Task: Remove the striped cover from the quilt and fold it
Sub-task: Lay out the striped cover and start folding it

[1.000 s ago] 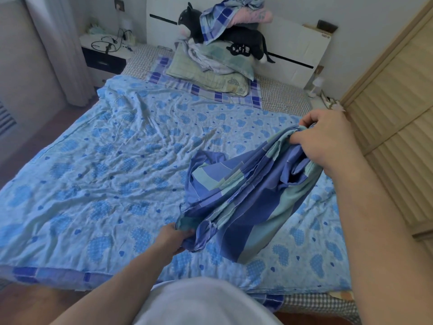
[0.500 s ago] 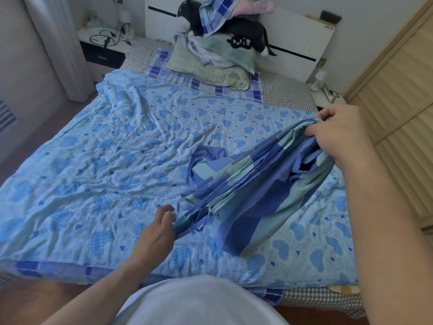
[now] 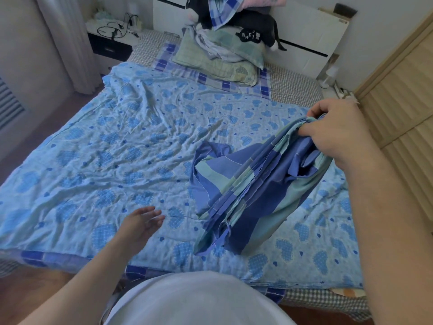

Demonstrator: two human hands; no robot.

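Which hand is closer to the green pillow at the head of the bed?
Right. The right hand grips the striped cover nearer the green pillow; the left hand hovers open by the bed's foot.

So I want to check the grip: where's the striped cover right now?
Right of centre in the head view: the striped cover hangs bunched from the right hand, trailing onto the heart-print quilt.

The left hand point(image 3: 140, 222) has let go of the striped cover's point(image 3: 255, 184) lower end and now hovers open left of it, above the quilt point(image 3: 117, 148), while that freed end has sagged onto the quilt.
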